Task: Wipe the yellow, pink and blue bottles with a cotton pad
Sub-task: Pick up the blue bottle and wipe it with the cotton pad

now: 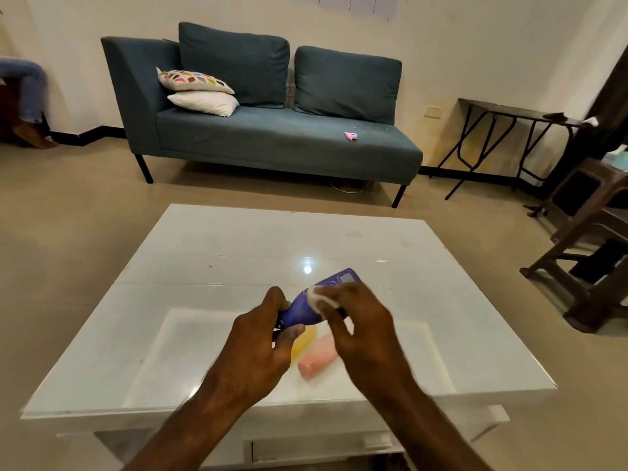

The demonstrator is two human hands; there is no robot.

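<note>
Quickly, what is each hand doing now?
Left hand: closed on the blue bottle.
Right hand: closed on the cotton pad, pressing it against the bottle.

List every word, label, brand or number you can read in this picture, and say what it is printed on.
No text here can be read.
Blue bottle, held in the left hand while the right hand rubs it with the cotton pad: a pale label patch near its far end, too blurred to read.
Pink bottle and yellow bottle on the table: no print visible.
</note>
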